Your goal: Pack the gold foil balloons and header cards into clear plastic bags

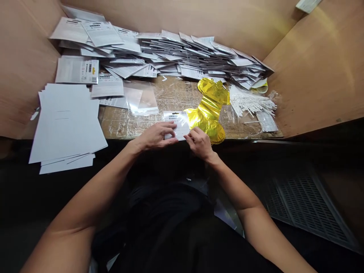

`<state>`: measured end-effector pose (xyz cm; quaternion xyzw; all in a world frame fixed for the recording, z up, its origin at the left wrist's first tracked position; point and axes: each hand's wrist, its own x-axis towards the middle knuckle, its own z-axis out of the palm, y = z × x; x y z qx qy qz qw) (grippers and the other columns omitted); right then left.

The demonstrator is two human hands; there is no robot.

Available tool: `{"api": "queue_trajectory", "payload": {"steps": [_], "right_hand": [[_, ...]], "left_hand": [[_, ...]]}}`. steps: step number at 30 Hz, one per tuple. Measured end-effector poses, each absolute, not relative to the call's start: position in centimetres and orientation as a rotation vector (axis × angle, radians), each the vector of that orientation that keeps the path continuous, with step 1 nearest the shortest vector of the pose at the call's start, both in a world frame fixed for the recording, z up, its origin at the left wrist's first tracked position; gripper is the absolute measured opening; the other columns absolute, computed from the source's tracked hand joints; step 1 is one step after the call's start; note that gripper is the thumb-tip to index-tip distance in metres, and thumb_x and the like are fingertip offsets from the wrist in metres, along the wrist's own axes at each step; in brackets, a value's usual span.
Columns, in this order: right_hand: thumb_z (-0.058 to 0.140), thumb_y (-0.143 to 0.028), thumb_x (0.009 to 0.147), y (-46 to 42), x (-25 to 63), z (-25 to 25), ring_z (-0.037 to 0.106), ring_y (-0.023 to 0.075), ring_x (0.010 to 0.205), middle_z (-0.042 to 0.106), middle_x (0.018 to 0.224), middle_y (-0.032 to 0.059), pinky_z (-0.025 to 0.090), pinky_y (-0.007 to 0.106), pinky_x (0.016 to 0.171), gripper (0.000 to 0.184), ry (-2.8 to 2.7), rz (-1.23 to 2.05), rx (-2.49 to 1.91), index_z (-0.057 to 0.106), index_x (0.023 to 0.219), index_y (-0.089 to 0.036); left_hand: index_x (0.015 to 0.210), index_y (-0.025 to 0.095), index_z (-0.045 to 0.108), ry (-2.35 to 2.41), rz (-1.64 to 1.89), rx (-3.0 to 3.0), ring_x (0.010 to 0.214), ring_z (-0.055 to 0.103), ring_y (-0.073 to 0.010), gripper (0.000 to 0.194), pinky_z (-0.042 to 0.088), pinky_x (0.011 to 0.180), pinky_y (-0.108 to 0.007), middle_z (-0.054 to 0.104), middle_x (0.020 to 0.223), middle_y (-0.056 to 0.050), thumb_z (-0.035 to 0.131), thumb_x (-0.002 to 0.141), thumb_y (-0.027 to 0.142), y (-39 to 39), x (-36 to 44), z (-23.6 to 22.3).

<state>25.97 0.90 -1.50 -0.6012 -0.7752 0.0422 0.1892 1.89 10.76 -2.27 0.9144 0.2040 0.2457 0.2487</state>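
A small flat printed packet [181,123] with a hang hole lies at the table's front edge between my hands. My left hand [155,135] holds its left side, fingers curved over the top and the thumb along the near edge. The fingers of my right hand [200,143] are pinched together at the packet's near right corner. Yellow-gold foil balloons [209,108], flat and apparently stacked, lie just right of the packet, partly under it and beside my right hand. What is inside the packet cannot be made out.
White card sheets [66,121] overhang the front edge at left. Clear plastic sleeves [142,98] lie nearby. Packed flat packets [187,53] are heaped along the back. White sticks [251,101] are piled at right. Wooden panels [318,76] wall the table [122,127].
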Motion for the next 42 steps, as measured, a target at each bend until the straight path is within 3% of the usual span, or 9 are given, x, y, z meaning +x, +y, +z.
{"api": "queue_trajectory", "payload": {"steps": [4,7,12,16,21,23,27,32,42], "right_hand": [[0.065,-0.035,0.102,1.9,25.3,-0.4,0.066,0.0281,0.092,0.068,0.108,0.0159,0.052,0.04,0.081,0.018,-1.889,0.208,-1.891,0.066,0.106,-0.017],[0.073,-0.041,0.095,2.7,25.6,0.2,0.067,0.0234,0.08,0.069,0.1,0.009,0.054,0.036,0.071,0.039,-1.591,0.642,-1.828,0.06,0.124,-0.019],[0.076,-0.053,0.089,7.3,26.2,1.4,0.064,0.0174,0.069,0.069,0.083,0.0024,0.05,0.028,0.059,0.036,-1.464,1.435,-1.405,0.066,0.097,-0.02],[0.081,-0.046,0.09,17.4,30.8,6.9,0.056,0.0139,0.064,0.063,0.075,0.0022,0.048,0.026,0.054,0.034,-1.373,1.103,-1.336,0.06,0.087,-0.019],[0.054,-0.05,0.11,27.3,41.2,13.7,0.057,0.0082,0.068,0.063,0.084,0.0052,0.043,0.023,0.062,0.044,-1.349,0.635,-1.603,0.053,0.086,-0.014],[0.058,-0.047,0.108,26.5,43.6,13.0,0.06,0.0096,0.073,0.063,0.085,0.0073,0.044,0.026,0.068,0.046,-1.39,0.476,-1.907,0.053,0.079,-0.012],[0.094,-0.049,0.076,20.4,44.2,6.6,0.059,0.0209,0.075,0.064,0.076,0.0092,0.045,0.034,0.07,0.049,-1.445,0.389,-2.456,0.055,0.07,-0.019],[0.072,-0.038,0.089,15.9,44.8,1.4,0.051,0.0175,0.071,0.057,0.067,0.0017,0.034,0.029,0.069,0.035,-1.57,0.385,-2.259,0.055,0.065,-0.021],[0.055,-0.041,0.096,15.3,46.0,4.2,0.036,0.012,0.063,0.037,0.058,-0.0044,0.024,0.029,0.062,0.045,-1.702,0.459,-1.818,0.044,0.058,-0.021]], "left_hand": [[0.103,0.023,0.075,0.73,0.704,2.458,0.143,0.063,-0.03,0.021,0.051,0.12,-0.047,0.076,0.137,-0.011,0.061,0.101,0.039,9.9,2.4,-2.8],[0.122,0.026,0.073,0.807,0.729,2.431,0.14,0.065,-0.0299,0.028,0.052,0.119,-0.051,0.075,0.138,-0.01,0.054,0.103,0.031,9.3,2.5,-3.2],[0.136,0.03,0.067,0.807,0.923,2.44,0.145,0.06,-0.028,0.034,0.05,0.123,-0.049,0.068,0.15,-0.009,0.054,0.105,0.032,9.0,2.1,-3.4],[0.149,0.029,0.056,0.963,1.143,2.417,0.151,0.053,-0.0323,0.048,0.047,0.125,-0.055,0.053,0.165,-0.013,0.062,0.101,0.034,9.0,1.7,-3.3],[0.126,0.029,0.072,0.988,1.033,2.506,0.141,0.061,-0.0346,0.028,0.05,0.122,-0.055,0.063,0.153,-0.011,0.061,0.1,0.031,9.1,1.9,-3.6],[0.118,0.03,0.075,1.01,1.031,2.476,0.134,0.065,-0.0339,0.023,0.053,0.118,-0.054,0.069,0.145,-0.01,0.06,0.1,0.032,9.1,2.1,-3.7],[0.101,0.032,0.078,1.062,1.012,2.315,0.118,0.074,-0.0316,0.019,0.059,0.108,-0.051,0.08,0.122,-0.006,0.06,0.099,0.038,9.6,2.6,-2.9],[0.089,0.026,0.08,1.223,0.984,2.041,0.076,0.076,-0.0238,0.022,0.062,0.077,-0.037,0.083,0.09,-0.002,0.066,0.092,0.043,13.5,6.4,-0.2],[0.095,0.021,0.066,1.051,0.851,1.869,0.073,0.072,-0.0223,0.035,0.052,0.071,-0.032,0.078,0.085,-0.007,0.087,0.076,0.041,22.9,22.3,3.3]]}}
